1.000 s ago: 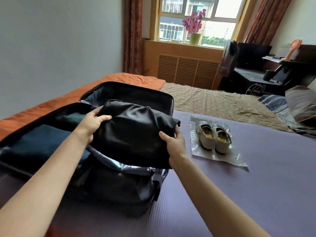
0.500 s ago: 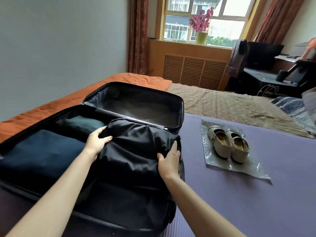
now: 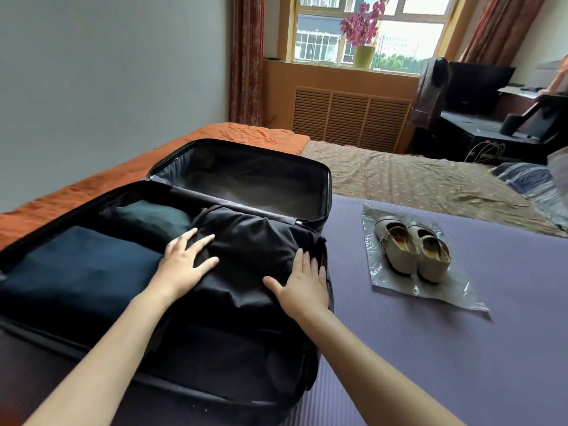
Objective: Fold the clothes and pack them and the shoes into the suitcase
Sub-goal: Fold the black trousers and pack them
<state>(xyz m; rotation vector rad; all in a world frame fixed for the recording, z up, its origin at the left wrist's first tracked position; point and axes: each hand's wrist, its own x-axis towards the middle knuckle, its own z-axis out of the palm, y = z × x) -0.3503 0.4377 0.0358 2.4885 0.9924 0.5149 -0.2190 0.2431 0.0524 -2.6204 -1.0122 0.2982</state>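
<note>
Suitcase [image 3: 322, 179] lies open on bed [image 3: 461, 348]; left hand [image 3: 184, 262] and right hand [image 3: 302, 285], both released, press flat on black garment [image 3: 252, 250]; shoes [image 3: 412, 249] lie beside

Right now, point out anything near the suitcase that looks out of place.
The black garment lies rumpled, bulging at the right edge of the suitcase, under the left hand and right hand, unlike the flat navy fold beside it. Nothing else stands out.
</note>
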